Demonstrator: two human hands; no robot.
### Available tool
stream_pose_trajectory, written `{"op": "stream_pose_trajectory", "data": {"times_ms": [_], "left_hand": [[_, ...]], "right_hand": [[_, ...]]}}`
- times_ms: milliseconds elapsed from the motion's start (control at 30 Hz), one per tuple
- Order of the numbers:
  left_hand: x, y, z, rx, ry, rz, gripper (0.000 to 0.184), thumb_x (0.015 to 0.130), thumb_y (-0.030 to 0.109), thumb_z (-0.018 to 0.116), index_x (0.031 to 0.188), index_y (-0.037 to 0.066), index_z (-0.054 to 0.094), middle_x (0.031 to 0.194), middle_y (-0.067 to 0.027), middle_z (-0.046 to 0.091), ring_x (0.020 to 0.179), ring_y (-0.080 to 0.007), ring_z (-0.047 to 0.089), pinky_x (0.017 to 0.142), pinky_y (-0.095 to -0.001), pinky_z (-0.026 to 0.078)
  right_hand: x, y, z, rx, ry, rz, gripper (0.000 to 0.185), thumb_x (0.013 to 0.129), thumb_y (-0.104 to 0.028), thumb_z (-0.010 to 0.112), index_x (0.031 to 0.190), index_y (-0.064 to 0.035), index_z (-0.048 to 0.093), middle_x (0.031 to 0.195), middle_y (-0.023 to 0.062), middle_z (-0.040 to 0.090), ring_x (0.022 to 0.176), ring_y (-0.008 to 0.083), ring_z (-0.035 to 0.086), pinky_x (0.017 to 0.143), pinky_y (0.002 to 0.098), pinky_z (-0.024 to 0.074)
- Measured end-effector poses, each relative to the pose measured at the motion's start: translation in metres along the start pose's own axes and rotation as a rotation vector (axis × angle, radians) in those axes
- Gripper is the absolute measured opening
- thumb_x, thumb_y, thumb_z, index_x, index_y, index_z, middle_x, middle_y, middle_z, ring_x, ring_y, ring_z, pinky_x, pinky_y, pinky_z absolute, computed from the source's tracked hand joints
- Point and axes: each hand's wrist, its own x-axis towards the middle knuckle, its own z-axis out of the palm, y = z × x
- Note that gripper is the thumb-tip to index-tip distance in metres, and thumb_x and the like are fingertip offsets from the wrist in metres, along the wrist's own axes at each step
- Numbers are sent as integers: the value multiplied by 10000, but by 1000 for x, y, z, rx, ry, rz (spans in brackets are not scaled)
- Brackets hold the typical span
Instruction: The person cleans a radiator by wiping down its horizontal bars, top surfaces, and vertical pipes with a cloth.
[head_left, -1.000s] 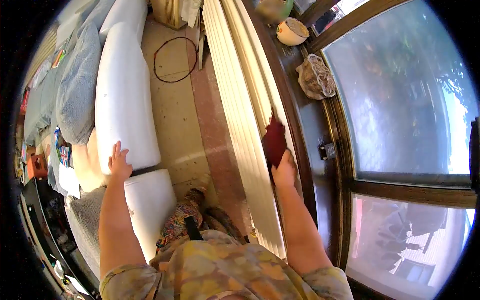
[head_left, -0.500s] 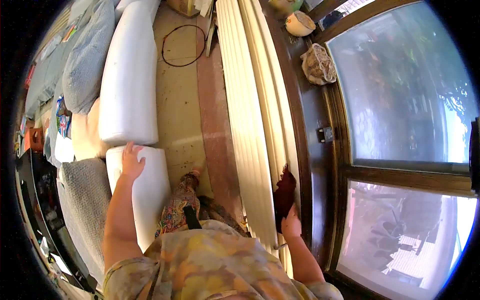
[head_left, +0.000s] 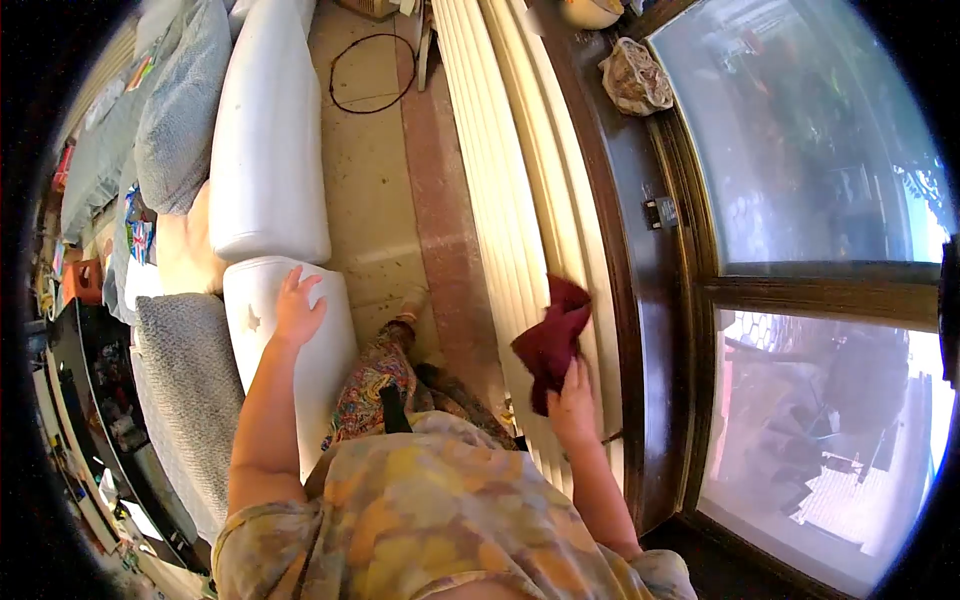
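A dark red cloth [head_left: 555, 335] is gripped in my right hand [head_left: 573, 405], above the cream ribbed radiator [head_left: 505, 200] along the window side. The cloth hangs loosely bunched from my fingers; part of my grip is hidden behind it. On the other side, my left hand [head_left: 298, 308] is held with its fingers spread, over the white padded sofa arm [head_left: 290, 390]. Whether the palm touches that surface I cannot tell. My left hand holds nothing.
Beside the radiator runs a dark wooden sill [head_left: 640, 200] with a bag-wrapped bundle [head_left: 636, 78] and a bowl [head_left: 592, 10] on it. Large window panes [head_left: 800, 150] rise at right. A cable loop [head_left: 372, 75] lies on the floor. Grey cushions [head_left: 180, 120] line the left.
My right hand has lifted the red cloth from the gap by the sill and swung it left over the radiator. My left hand has shifted slightly right, its fingers more spread.
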Motion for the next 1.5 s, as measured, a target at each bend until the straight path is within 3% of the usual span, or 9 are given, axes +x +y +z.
{"op": "stream_pose_trajectory", "data": {"times_ms": [233,300,500,867,1000,1167,1267,1367,1500], "left_hand": [[-15,-5,-7,-19,-42,-22,368,709,117,610,1069,104,537,1300,-222,312,1208,-373,281,985,-414,276],[-21,-12,-7,-14,-15,-18,359,696,103,613,1048,84,545,1284,-220,333,1198,-368,301,972,-408,296],[-8,-30,-30,230,117,-117,472,649,46,589,1106,137,514,1395,-113,157,1296,-291,127,983,-518,188],[43,-45,-50,318,16,-264,591,598,142,614,1167,161,456,1410,-149,71,1288,-333,94,974,-563,118],[44,-39,-56,274,-42,-288,602,588,178,651,1157,152,454,1414,-146,32,1289,-338,74,977,-565,101],[44,-39,-59,224,-26,-281,542,609,178,641,1120,162,460,1413,-141,42,1292,-333,67,973,-566,81],[44,-39,-57,235,-29,-294,540,612,179,640,1122,173,462,1413,-135,46,1293,-332,65,972,-565,84],[44,-39,-55,247,-22,-295,547,609,172,652,1123,189,465,1416,-122,47,1294,-323,74,971,-568,103],[42,-43,-54,257,-10,-274,551,596,175,667,1113,195,475,1416,-120,49,1292,-324,86,968,-574,113]], "right_hand": [[12,-2,21,-10,103,-54,766,687,-42,621,1298,22,164,1196,275,362,1051,433,414,865,424,389],[26,-11,19,-187,98,-111,771,712,-43,582,1330,-6,122,1180,264,384,880,380,534,690,380,485],[103,-42,33,-410,170,-111,813,688,13,584,1343,-39,106,1133,241,425,734,301,580,522,311,498],[283,-155,15,-396,133,-55,832,745,-162,636,1324,-11,58,1084,236,440,807,310,571,653,345,512],[347,-187,16,-305,176,-50,794,701,-131,660,1299,-39,145,1056,233,459,889,389,528,754,426,462],[419,-220,17,-416,178,-21,687,728,-174,644,1241,0,222,1117,220,458,936,344,541,756,371,492],[431,-227,17,-424,115,75,678,714,-189,652,1225,5,252,1068,209,500,939,333,544,758,372,493],[419,-212,17,-385,204,-30,634,702,-205,650,1186,-10,289,960,204,568,871,334,576,763,388,484],[378,-193,13,-271,143,76,652,664,-205,650,1193,-46,304,1003,230,558,927,355,546,803,395,449]]}}
